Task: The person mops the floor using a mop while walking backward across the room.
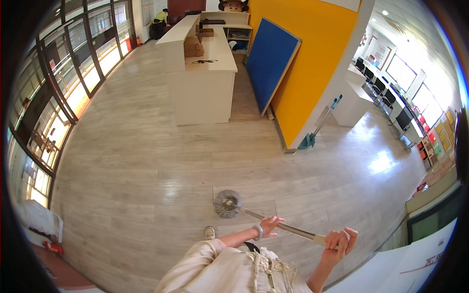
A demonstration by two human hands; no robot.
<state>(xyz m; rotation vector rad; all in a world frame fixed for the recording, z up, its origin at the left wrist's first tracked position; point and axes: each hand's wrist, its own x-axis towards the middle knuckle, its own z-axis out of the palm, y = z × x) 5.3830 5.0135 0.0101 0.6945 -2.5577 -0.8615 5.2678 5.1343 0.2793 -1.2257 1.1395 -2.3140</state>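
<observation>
A round mop head (228,204) with grey strands rests on the wood-look floor, left of both hands. Its metal handle (296,231) slants from the head toward the lower right. My right hand (339,242) is closed around the pale grip near the handle's upper end. Lower on the shaft, my left hand (270,226) lies against the handle with its fingers partly spread; a pale bangle (258,232) circles that wrist. One light shoe (209,233) shows below the mop head.
A white reception counter (205,97) stands ahead. A blue board (272,66) leans on the yellow wall (311,69); a broom and dustpan (307,141) stand at its corner. Glass doors (78,58) line the left. A person (160,22) bends at the back.
</observation>
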